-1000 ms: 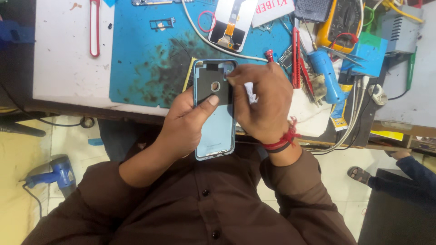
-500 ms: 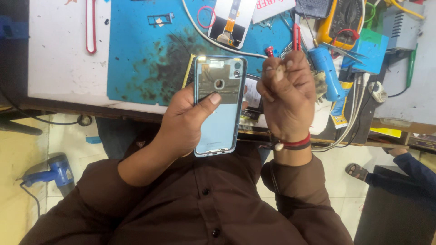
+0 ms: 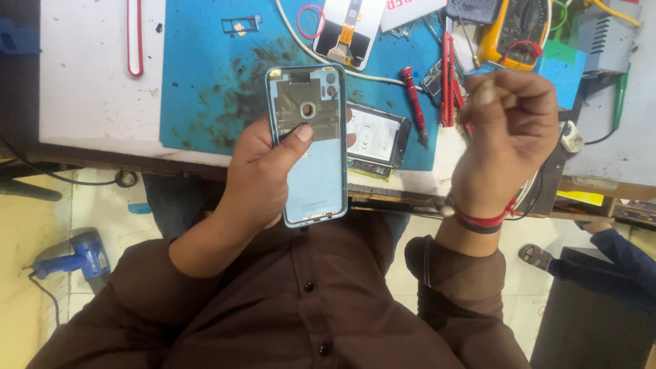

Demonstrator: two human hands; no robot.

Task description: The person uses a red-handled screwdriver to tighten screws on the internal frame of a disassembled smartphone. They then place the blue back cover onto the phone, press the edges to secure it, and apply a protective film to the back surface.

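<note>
Blue phone back cover (image 3: 309, 147) sits gripped in the left hand (image 3: 263, 174), thumb on its inside; the right hand (image 3: 509, 133) is curled shut, well apart; between them lies an open phone (image 3: 374, 137) with a white label.

Your left hand (image 3: 263, 171) holds a light-blue phone back cover (image 3: 309, 143) upright over the edge of the desk (image 3: 89, 89), inner side toward you, thumb pressed just beneath its round hole. Your right hand (image 3: 509, 140) is raised beside it, well apart, fingers curled into a loose grip. An opened phone (image 3: 376, 137) lies on the blue mat (image 3: 205, 82) behind the cover, a red screwdriver (image 3: 413, 96) just beside it.
</note>
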